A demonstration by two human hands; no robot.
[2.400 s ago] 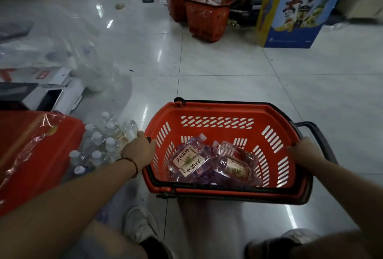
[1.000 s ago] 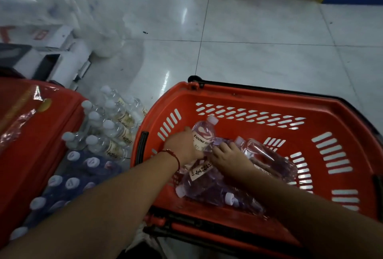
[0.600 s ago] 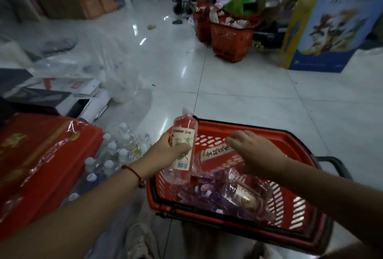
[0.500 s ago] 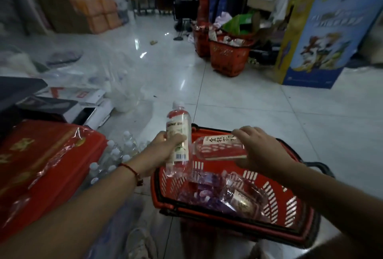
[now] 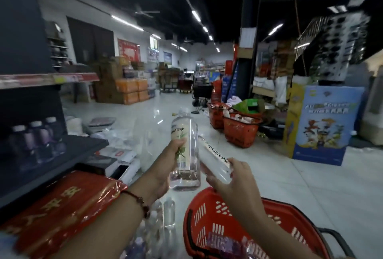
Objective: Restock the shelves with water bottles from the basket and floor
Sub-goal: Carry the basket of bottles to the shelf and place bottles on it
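Observation:
My left hand (image 5: 169, 161) grips an upright clear water bottle (image 5: 185, 149) with a white cap and pale label. My right hand (image 5: 232, 178) holds a second water bottle (image 5: 214, 160), tilted with its top behind the first. Both are raised above the red basket (image 5: 209, 215), where more bottles (image 5: 223, 246) lie at the bottom. Several bottles (image 5: 165, 215) stand on the floor left of the basket. A dark shelf (image 5: 68, 155) at my left carries three white-capped bottles (image 5: 35, 136).
A red foil-wrapped box (image 5: 62, 202) sits below the shelf at my left. White boxes (image 5: 122, 165) and plastic wrap lie on the floor beyond. Two filled red baskets (image 5: 238, 132) and a blue-and-yellow display stand (image 5: 323, 126) stand ahead to the right on the tiled aisle.
Both hands went from the basket rim down to the bottles inside, then lifted one each. My view has swung up from the floor to the aisle and shelf.

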